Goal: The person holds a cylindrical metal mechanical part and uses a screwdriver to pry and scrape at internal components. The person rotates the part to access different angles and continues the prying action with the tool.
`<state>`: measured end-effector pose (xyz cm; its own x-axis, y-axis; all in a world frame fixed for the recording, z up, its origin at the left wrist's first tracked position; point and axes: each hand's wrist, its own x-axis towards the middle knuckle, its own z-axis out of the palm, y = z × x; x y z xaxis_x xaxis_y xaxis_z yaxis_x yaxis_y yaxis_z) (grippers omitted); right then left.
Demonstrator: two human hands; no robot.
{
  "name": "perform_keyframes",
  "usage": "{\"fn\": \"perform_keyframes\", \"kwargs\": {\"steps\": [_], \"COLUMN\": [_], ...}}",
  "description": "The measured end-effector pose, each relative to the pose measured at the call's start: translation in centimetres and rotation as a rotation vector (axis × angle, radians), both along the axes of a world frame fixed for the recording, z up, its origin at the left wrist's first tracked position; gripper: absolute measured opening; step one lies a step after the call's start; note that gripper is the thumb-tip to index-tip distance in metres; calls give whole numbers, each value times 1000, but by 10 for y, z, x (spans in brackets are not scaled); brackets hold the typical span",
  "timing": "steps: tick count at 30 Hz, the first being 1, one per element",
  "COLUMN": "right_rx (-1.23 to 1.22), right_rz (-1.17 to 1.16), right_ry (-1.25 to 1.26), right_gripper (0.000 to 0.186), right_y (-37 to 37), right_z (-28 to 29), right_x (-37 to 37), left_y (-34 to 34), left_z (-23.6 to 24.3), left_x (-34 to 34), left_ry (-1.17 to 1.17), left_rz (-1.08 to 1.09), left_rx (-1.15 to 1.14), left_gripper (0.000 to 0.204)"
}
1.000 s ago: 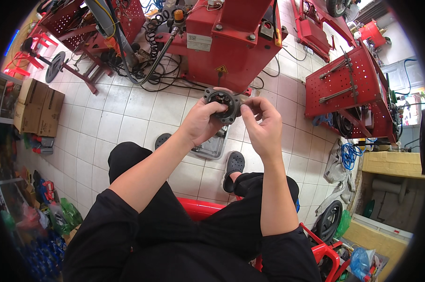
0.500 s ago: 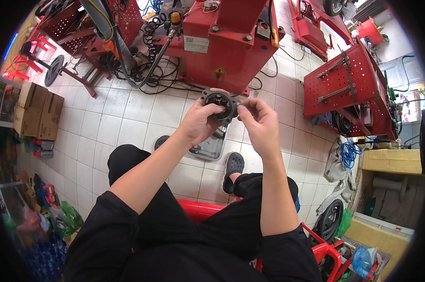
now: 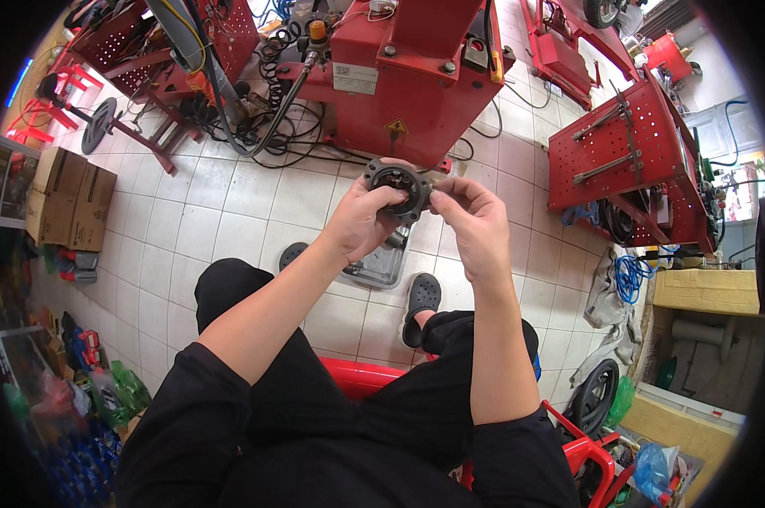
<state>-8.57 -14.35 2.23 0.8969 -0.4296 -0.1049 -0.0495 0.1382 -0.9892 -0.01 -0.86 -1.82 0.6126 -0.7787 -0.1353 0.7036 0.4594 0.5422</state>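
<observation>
A dark metal housing [image 3: 421, 188], ring-shaped with a wide round opening and bolt lugs at its corners, is held up in front of me above the floor. My left hand [image 3: 367, 212] grips it from the left, with the thumb hooked into the opening. On its right side my right hand [image 3: 476, 222] has thumb and index finger pinched together at the rim. Whatever lies between those fingertips is too small to make out. Below the housing, a grey tray [image 3: 388, 269] with metal parts in it rests on the tiles, partly covered by my left hand.
A large red machine [image 3: 404, 106] stands ahead, with black hoses and cables [image 3: 294, 140] on the floor to its left. To the right is a red perforated cart [image 3: 602, 157]. Cardboard boxes [image 3: 69, 203] sit at the left. My feet in dark clogs [image 3: 422, 296] flank the tray.
My right hand has shifted slightly to the right and down, its pinch still at the housing's edge. The left hand and the housing have barely moved.
</observation>
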Motion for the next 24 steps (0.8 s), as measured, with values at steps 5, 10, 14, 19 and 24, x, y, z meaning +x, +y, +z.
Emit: {"fn": "perform_keyframes", "kwargs": {"steps": [5, 10, 14, 19, 24], "right_rx": [2, -71, -194, -466, -537], "right_rz": [-9, -35, -43, -106, -104], "right_ry": [13, 12, 33, 82, -4], "right_gripper": [19, 19, 20, 18, 14], "right_y": [1, 2, 0, 8, 6], "right_z": [1, 1, -4, 3, 6], "right_x": [0, 0, 0, 1, 0], "left_y": [0, 1, 1, 1, 0], "left_z": [-2, -2, 1, 0, 1], "left_x": [0, 1, 1, 0, -2], "left_ry": [6, 12, 14, 75, 117], "left_rz": [4, 4, -10, -12, -17], "left_rx": [-2, -4, 7, 27, 49], "left_gripper": [30, 30, 30, 30, 29]}}
